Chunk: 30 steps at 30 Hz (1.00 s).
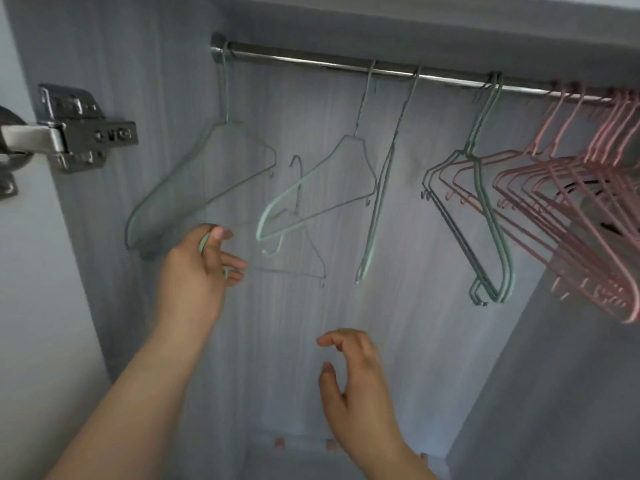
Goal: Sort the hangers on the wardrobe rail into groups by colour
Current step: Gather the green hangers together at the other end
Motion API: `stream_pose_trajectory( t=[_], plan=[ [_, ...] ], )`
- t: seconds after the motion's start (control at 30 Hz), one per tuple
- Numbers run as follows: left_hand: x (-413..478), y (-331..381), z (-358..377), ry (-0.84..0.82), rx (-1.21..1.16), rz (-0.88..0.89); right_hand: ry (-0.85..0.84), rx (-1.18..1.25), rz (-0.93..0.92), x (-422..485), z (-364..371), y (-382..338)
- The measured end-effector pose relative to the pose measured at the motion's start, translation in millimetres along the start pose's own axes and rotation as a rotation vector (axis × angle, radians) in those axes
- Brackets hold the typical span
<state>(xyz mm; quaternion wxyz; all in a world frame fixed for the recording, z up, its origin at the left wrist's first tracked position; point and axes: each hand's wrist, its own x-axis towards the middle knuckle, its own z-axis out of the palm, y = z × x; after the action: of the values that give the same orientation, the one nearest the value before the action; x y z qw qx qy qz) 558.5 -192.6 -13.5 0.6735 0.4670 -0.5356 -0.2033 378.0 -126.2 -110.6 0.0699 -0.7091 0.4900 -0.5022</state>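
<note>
Pale green wire is what my left hand [201,268] holds: my thumb and fingers pinch the end of a loose green hanger [291,258] that is off the rail, its hook pointing up just in front of the hangers that hang there. My right hand [349,375] hovers lower down, its fingers loosely curled and holding nothing.

The rail [311,62] looks mostly sorted to me. Green hangers take the left and middle: one at the far left end [207,178], one [332,188] just behind the hanger I hold, a narrow one [381,199] seen edge-on, and a tight pair [485,209] further right. The pink hangers [581,216] crowd together at the right end, and I see no pink among the green. A dark shape shows behind the pink ones; I cannot tell what it is.

What seems left is small: hook the hanger I hold back onto the rail among the green ones, and perhaps slide the spread-out green ones closer together, since they hang well apart while the pink group sits bunched.
</note>
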Motion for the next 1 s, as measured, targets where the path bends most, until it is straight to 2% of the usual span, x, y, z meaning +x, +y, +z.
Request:
stream_pose_trajectory(
  t=[0.27,0.4,0.67,0.8,0.93,1.0],
  plan=[
    [-98,-30,-54,-0.103,-0.064,-0.208,-0.158,0.063,0.405,2,14,57],
    [-125,-41,-63,-0.125,-0.122,-0.318,-0.249,0.014,0.524,14,-8,104],
    [-137,-52,-77,-0.164,-0.193,-0.319,-0.58,-0.1,0.608,10,-18,142],
    [-138,-60,-80,-0.149,-0.184,-0.315,-0.61,-0.176,0.586,5,-32,145],
    [-137,-70,-76,-0.109,-0.276,-0.436,-0.584,-0.186,0.579,-2,-64,141],
    [-142,-77,-69,-0.14,-0.338,-0.551,-0.563,-0.293,0.573,-5,-83,137]
  ],
)
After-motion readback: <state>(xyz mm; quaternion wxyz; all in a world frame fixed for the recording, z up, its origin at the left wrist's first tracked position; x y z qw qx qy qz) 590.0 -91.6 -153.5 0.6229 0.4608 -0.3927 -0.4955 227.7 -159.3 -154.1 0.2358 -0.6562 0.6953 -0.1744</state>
